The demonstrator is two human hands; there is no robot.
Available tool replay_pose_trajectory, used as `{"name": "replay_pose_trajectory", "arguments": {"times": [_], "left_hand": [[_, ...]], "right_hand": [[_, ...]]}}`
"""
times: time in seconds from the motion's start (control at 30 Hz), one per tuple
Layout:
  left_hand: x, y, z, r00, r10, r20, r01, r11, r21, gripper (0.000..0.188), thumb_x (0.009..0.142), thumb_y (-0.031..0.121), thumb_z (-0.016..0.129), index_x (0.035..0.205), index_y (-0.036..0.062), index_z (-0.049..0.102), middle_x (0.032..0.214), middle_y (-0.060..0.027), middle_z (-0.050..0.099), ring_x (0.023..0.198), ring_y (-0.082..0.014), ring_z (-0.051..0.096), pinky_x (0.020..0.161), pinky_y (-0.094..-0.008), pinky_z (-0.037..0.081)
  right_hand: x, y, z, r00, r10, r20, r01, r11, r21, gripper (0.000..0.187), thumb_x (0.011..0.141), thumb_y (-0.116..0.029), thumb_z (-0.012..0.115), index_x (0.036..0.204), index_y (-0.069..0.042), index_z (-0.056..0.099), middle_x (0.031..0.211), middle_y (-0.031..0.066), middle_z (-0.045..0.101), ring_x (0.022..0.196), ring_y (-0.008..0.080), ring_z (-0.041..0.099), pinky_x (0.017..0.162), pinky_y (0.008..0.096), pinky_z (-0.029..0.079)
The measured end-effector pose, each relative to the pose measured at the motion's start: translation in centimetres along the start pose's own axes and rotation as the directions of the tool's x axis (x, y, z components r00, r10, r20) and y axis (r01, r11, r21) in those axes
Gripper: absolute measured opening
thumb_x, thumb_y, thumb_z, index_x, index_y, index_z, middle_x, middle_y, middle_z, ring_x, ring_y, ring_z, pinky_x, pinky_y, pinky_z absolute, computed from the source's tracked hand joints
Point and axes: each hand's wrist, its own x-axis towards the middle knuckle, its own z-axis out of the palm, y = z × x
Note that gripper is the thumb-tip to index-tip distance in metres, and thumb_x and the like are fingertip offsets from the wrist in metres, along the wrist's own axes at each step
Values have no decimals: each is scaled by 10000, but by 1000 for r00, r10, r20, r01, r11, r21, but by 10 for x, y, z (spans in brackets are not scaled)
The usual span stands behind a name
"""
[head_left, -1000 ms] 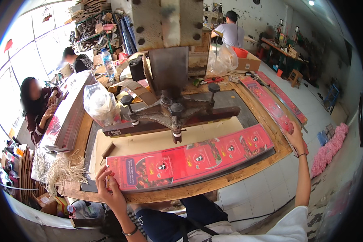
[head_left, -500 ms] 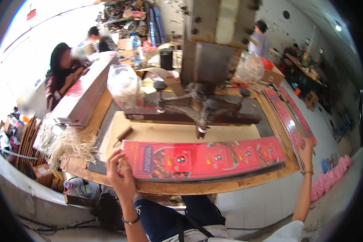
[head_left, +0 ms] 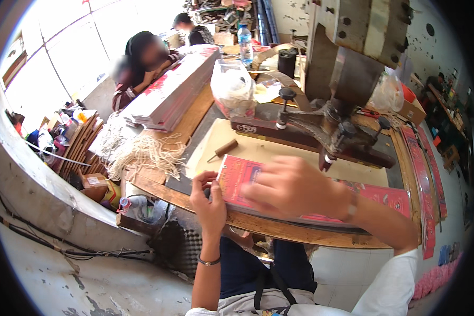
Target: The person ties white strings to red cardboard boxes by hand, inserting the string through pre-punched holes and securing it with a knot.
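A long stack of red printed sheets (head_left: 387, 199) lies along the table's near edge. My left hand (head_left: 209, 204) is closed round its left end, thumb and fingers at the corner. Above the left part of the stack is my right hand (head_left: 295, 184), its fingers bent and smeared by motion. Whether it touches the top sheet I cannot tell, and it hides part of the print. Just beyond the stack's left end, an awl with a wooden handle (head_left: 227, 148) lies on a tan board (head_left: 208, 152). Over the board stands a heavy metal press (head_left: 339, 121) with a dark crossbar.
White string bundles (head_left: 147, 155) hang over the table's left edge beside a tall stack of long sheets (head_left: 168, 95). A filled plastic bag (head_left: 233, 89) stands behind the board. More red strips (head_left: 418, 179) lie at the right. Two people sit at the far left.
My right hand has left the strips at the right and come across over the left part of the stack. My left hand stays at the stack's end. The view has turned left.
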Motion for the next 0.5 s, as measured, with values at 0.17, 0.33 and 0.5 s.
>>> {"name": "replay_pose_trajectory", "arguments": {"times": [0.17, 0.33, 0.5], "left_hand": [[-1, -3, -7, 999, 45, 6, -45, 995, 93, 149, 883, -22, 519, 968, -40, 640, 879, -115, 667, 780, -193, 635, 740, -313, 510], [1, -3, -6, 999, 36, 5, -36, 996, 81, 136, 864, -30, 543, 946, -38, 651, 907, -130, 671, 784, -212, 651, 726, -320, 525], [3, -3, -7, 999, 26, 35, -29, 996, 83, 146, 865, -48, 535, 954, -36, 652, 916, -122, 668, 778, -193, 650, 737, -312, 535]], "right_hand": [[105, 54, 104, 906, 223, 360, -239, 971, -1, 251, 937, -277, 598, 913, -41, 679, 850, 115, 701, 868, 306, 717, 750, 453, 565], [118, 102, 210, 849, 301, 435, -260, 953, -154, 199, 894, -136, 605, 1007, -45, 741, 1104, 143, 708, 1085, 314, 676, 872, 403, 571], [119, 106, 230, 872, 348, 344, -342, 936, -80, 179, 897, -73, 586, 990, -38, 735, 1093, 165, 703, 1068, 325, 676, 875, 404, 576]]}}
